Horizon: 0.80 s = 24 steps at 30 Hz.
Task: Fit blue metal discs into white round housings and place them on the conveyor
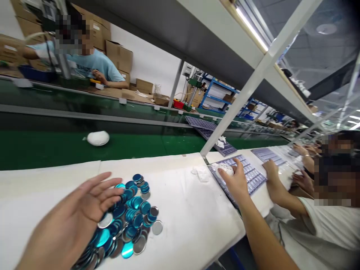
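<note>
My left hand (81,210) reaches in palm-inward at the left, fingers stretched out and slightly curved, with nothing gripped. Its fingertips are at the edge of a heap of round metal discs (132,217), some shiny blue, some silver. Part of the heap is hidden behind this hand. Farther right, my right hand (237,182) has thumb and fingers around a white crumpled bundle (225,168), whose exact kind I cannot make out. This bundle is over the near-left part of a grey-purple tray (253,180) with rows of compartments.
A white scrap (201,174) lies left of the tray. A rounded white bundle (98,138) sits on the green conveyor (140,144). A slanted white post (239,101) rises behind the tray. A co-worker's arm (277,187) is close on the right; another person (95,67) sits across.
</note>
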Motion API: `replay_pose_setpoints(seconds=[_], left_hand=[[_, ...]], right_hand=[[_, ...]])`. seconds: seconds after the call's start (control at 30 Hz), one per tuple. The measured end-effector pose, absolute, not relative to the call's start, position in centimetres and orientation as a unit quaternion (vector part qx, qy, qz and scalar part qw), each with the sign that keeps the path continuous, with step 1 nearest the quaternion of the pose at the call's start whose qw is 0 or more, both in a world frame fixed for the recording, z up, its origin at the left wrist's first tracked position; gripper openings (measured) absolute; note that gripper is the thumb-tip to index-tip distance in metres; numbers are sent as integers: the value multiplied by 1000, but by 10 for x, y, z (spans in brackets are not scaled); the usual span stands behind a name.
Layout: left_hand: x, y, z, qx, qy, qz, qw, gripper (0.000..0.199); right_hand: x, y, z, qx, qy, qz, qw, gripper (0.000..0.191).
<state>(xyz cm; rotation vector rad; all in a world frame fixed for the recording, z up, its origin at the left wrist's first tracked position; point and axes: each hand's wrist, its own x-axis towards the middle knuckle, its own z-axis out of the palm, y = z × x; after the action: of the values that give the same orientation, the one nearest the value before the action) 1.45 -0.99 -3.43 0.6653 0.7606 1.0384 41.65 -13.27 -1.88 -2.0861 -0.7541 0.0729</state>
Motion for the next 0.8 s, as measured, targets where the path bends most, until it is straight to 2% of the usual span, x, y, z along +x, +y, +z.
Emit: replay_pose_setpoints(seconds=[0.07, 0.13, 0.2, 0.23, 0.27, 0.37, 0.5, 0.63, 0.8], left_hand=[[27, -28, -26, 345, 346, 423, 763, 36], [37, -43, -21, 335, 318, 378, 802, 33], [41, -50, -19, 287, 268, 380, 838, 28], [40, -51, -19, 263, 249, 398, 843, 24], [38, -49, -18, 244, 242, 420, 840, 22], [28, -38, -16, 223, 266, 488, 801, 20], [20, -30, -13, 218, 277, 530, 772, 25], [22, -33, -17, 209, 285, 508, 785, 34], [26, -36, -21, 237, 314, 486, 781, 39]], right_hand=[[359, -118, -12, -777, -395, 109, 477, 92], [294, -99, -6, -622, -511, 260, 533, 94], [239, -79, -1, -542, -580, 322, 516, 96], [219, -67, 0, -528, -613, 332, 485, 95], [206, -55, 1, -528, -641, 330, 449, 86], [200, -18, -5, -563, -686, 294, 354, 37], [220, 18, -26, -607, -711, 256, 246, 13], [225, 25, -41, -624, -721, 245, 175, 12], [226, 3, -25, -604, -720, 261, 222, 12]])
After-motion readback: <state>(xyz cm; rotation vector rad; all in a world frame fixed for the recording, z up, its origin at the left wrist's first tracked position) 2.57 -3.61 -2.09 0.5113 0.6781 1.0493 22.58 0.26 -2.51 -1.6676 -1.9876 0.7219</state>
